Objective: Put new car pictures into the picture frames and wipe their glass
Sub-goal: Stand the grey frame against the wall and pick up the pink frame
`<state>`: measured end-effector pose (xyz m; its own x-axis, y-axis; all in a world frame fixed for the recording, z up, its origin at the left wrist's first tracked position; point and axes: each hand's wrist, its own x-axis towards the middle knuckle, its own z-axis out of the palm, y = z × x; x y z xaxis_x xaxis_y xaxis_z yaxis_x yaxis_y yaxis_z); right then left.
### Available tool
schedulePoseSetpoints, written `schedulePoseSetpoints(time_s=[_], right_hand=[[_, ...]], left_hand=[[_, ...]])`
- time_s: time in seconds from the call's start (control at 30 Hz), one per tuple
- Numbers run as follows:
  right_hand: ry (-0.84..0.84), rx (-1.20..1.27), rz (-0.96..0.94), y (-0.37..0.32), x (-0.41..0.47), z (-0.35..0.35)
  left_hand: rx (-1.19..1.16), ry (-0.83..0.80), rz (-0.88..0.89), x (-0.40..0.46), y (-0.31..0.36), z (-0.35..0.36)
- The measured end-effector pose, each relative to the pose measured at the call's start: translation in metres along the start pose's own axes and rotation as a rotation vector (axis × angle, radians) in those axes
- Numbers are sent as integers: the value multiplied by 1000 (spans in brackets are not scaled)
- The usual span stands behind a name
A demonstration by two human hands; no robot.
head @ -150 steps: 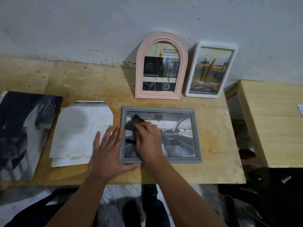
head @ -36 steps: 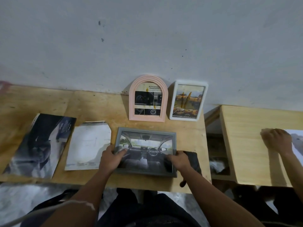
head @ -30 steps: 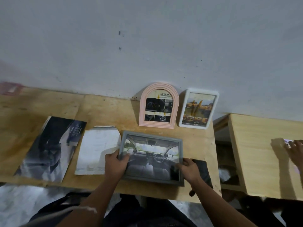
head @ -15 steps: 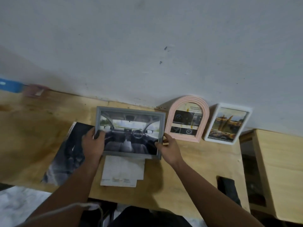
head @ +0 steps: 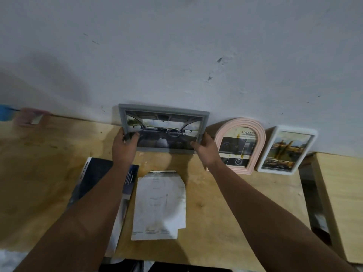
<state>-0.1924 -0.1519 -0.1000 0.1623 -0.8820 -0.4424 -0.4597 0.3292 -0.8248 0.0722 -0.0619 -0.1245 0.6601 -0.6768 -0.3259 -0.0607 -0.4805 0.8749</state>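
A grey picture frame (head: pixel 163 112) with a car-interior picture stands upright against the wall at the back of the wooden table (head: pixel 49 173). My left hand (head: pixel 124 148) grips its lower left corner, thumb over the glass. My right hand (head: pixel 206 149) grips its lower right edge. To its right a pink arched frame (head: pixel 238 145) and a white frame (head: pixel 285 152) lean on the wall, each with a car picture inside.
A dark car brochure (head: pixel 94 177) lies under my left forearm. A white cut paper sheet (head: pixel 159 207) lies between my arms. A second, lighter wooden table (head: pixel 341 193) stands at the right across a gap. Blurred blue and pink objects (head: pixel 19 114) sit far left.
Both hands lifted the grey frame off the table and carried it back to the wall, left of the pink frame. Earlier the right hand wiped its glass with a dark cloth, then set the cloth down.
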Motion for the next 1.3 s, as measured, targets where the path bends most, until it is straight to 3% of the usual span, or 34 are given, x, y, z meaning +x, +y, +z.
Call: schedulePoseSetpoints(time_s=[0.13, 0.2, 0.3, 0.47, 0.6, 0.8, 0.97, 1.1, 1.3], right_hand=[[-34, 20, -22, 5, -12, -1], [-45, 42, -65, 4, -27, -5], [61, 72, -93, 12, -48, -23], [370, 10, -93, 38, -66, -88], [458, 6, -29, 44, -59, -139], [307, -88, 3, 52, -39, -173], [165, 65, 67, 114, 2, -186], [124, 139, 47, 82, -39, -191], [-26, 362, 214, 109, -81, -211]], left_hand=[[1, -12, -30, -2, -7, 8], [42, 62, -24, -15, -10, 14], [168, 147, 59, -47, -13, 33], [189, -252, 218, -107, -1, 105], [179, -432, 167, -143, 32, 165], [93, -446, -43, -147, 39, 224], [108, -339, -86, -136, 32, 253], [112, -236, -41, -147, 30, 244], [87, -284, 148, -205, 37, 187]])
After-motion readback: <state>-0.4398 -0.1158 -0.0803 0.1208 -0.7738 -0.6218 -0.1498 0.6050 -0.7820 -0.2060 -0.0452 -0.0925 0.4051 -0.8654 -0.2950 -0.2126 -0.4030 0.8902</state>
